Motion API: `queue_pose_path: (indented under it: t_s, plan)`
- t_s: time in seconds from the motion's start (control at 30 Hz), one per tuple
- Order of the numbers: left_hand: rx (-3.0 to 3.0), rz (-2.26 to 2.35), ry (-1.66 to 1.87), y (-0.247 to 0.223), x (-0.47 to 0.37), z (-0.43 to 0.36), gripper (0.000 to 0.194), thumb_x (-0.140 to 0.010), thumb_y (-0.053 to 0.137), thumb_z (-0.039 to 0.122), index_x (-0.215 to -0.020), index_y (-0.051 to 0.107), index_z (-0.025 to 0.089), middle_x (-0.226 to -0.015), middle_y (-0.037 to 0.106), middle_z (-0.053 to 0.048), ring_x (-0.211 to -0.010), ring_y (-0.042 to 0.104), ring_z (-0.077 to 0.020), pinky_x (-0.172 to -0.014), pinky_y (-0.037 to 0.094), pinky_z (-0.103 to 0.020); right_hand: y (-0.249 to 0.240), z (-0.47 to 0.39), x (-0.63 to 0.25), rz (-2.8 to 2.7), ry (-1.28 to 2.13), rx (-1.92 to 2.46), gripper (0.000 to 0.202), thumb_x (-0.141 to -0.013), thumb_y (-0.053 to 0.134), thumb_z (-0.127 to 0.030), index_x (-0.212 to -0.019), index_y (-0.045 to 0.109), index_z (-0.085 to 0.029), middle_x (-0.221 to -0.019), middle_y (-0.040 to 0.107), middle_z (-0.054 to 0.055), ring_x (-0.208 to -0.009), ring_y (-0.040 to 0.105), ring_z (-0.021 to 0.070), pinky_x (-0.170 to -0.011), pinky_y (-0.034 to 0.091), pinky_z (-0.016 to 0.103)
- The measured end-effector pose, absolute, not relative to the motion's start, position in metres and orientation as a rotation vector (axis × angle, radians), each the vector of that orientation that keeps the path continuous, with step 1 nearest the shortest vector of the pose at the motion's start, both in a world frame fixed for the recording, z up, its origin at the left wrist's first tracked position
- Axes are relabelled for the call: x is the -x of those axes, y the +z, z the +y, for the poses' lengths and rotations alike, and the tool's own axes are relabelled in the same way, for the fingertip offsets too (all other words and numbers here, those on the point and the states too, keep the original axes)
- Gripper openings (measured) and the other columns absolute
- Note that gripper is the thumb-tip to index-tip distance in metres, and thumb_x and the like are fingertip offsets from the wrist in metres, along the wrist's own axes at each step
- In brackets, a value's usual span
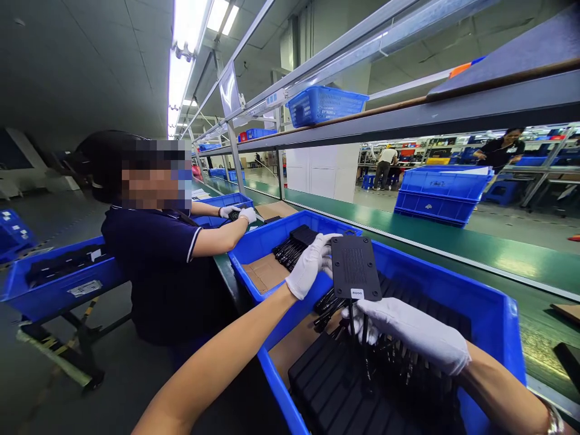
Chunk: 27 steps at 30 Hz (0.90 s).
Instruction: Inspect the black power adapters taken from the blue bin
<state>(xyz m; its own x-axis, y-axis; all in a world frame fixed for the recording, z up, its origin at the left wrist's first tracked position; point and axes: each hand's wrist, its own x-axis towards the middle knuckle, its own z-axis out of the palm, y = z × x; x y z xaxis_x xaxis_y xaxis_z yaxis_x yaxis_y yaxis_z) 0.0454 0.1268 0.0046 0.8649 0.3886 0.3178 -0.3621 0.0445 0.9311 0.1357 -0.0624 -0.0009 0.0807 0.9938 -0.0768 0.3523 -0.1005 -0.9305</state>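
Note:
A flat black device (pixel 356 266) with a small white label reading 8000 and black cables hanging down is held upright above a blue bin. My right hand (pixel 408 326), in a white glove, grips its lower edge near the cables. At the device's upper left edge is my left hand (pixel 312 263), also gloved, its fingers bent; whether they touch the device is unclear. Below, the near blue bin (pixel 492 314) holds rows of black devices (pixel 335 380) with cables and some cardboard. Another blue bin (pixel 244 272) behind my left hand holds a black device and bundled cables.
On the left a co-worker (pixel 158 260) in white gloves handles a black item over a further bin. A green conveyor (pixel 512 248) runs behind the bins, with stacked blue crates (pixel 437 196) beyond. A blue basket (pixel 326 106) sits on the overhead shelf.

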Motion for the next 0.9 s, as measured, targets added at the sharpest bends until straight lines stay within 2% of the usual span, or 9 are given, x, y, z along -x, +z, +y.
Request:
queue_pose_path:
  t_s: [0.13, 0.33, 0.57, 0.9]
  plan:
    - [-1.401, 0.031, 0.566, 0.0052, -0.0454, 0.1264, 0.058, -0.090, 0.035, 0.064, -0.121, 0.057, 0.021, -0.089, 0.063, -0.004, -0.057, 0.052, -0.0079, -0.049, 0.042, -0.017, -0.0010, -0.0634, -0.1365, -1.363, 1.033, 1.561, 0.052, -0.096, 0.039, -0.058, -0.091, 0.068, -0.015, -0.085, 0.066, 0.004, -0.074, 0.057, 0.0196, -0.075, 0.049, 0.031]
    - [-1.436, 0.030, 0.574, 0.0066, -0.0444, 0.1251, 0.059, -0.091, 0.032, 0.063, -0.121, 0.057, 0.019, -0.091, 0.063, -0.006, -0.058, 0.052, -0.0086, -0.050, 0.043, -0.018, -0.0010, -0.0617, -0.1367, -1.328, 1.043, 1.568, 0.051, -0.096, 0.040, -0.058, -0.087, 0.066, -0.014, -0.083, 0.066, 0.005, -0.073, 0.058, 0.0196, -0.075, 0.049, 0.030]
    - [-1.446, -0.003, 0.595, 0.0071, -0.0419, 0.1241, 0.056, -0.092, 0.034, 0.062, -0.122, 0.056, 0.021, -0.097, 0.064, -0.006, -0.062, 0.054, -0.0083, -0.054, 0.045, -0.019, 0.0015, -0.0630, -0.1360, -1.370, 1.066, 1.540, 0.051, -0.097, 0.040, -0.056, -0.092, 0.066, -0.013, -0.085, 0.066, 0.005, -0.074, 0.058, 0.0192, -0.074, 0.049, 0.031]
    - [-1.473, -0.001, 0.603, 0.0067, -0.0412, 0.1246, 0.056, -0.091, 0.037, 0.062, -0.124, 0.055, 0.021, -0.094, 0.063, -0.005, -0.061, 0.053, -0.0079, -0.055, 0.044, -0.019, -0.0020, -0.0634, -0.1379, -1.356, 1.071, 1.525, 0.050, -0.097, 0.042, -0.056, -0.088, 0.068, -0.014, -0.083, 0.067, 0.005, -0.072, 0.058, 0.0192, -0.073, 0.049, 0.032]
